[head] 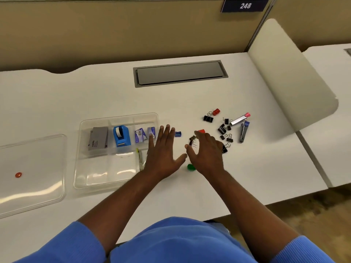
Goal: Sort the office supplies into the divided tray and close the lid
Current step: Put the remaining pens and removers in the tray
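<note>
The clear divided tray lies left of centre and holds a grey stapler, a blue tape dispenser, staple boxes and a pen. Its clear lid, with an orange dot, lies flat further left. My left hand hovers flat with fingers spread at the tray's right edge. My right hand curls open over a binder clip. Black binder clips, a blue sharpener, a red piece and a green piece lie loose on the desk.
Further right lie a red sharpener, a silver tool with a pink tip and a blue nail clipper. A grey cable hatch sits at the desk's back. A white side panel rises on the right.
</note>
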Tool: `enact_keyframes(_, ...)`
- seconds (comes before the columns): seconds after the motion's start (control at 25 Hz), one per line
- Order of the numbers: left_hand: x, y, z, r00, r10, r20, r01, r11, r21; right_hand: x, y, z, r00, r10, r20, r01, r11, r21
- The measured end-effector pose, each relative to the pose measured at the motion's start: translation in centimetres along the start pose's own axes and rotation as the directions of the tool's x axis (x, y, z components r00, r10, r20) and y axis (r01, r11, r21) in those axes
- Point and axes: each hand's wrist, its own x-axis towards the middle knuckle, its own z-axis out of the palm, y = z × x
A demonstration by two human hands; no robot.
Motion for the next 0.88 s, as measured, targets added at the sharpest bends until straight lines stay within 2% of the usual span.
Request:
enact_keyframes(0.16,4.0,5.1,2.3,0.998,0.038,0.042,-0.038,0.999,-0.006,2.0,6.5,-1.8,0.996,0.088,0.000,-0.088,0.996,-0.026)
enact_keyframes(0.44,11.9,12.3,7.2,0.992,0.026,0.121,-0.026,1.000,-0.003,4.8,17.6,-3.2,0.974,0.222,-0.050,-0.219,0.974,0.063)
enact_keyframes(0.72,18.7,17.8,10.1,0.989,0.077,0.123,-0.072,0.996,-0.047,7.0,22.3,-2.5,0.937,0.350,-0.012,-0.345,0.929,0.135)
enact_keyframes(0.88,21.7,19.5,11.1,0.991,0.111,0.077,-0.111,0.994,-0.001,7.9,23.4,-1.7,0.920,0.391,0.001,-0.387,0.909,0.153)
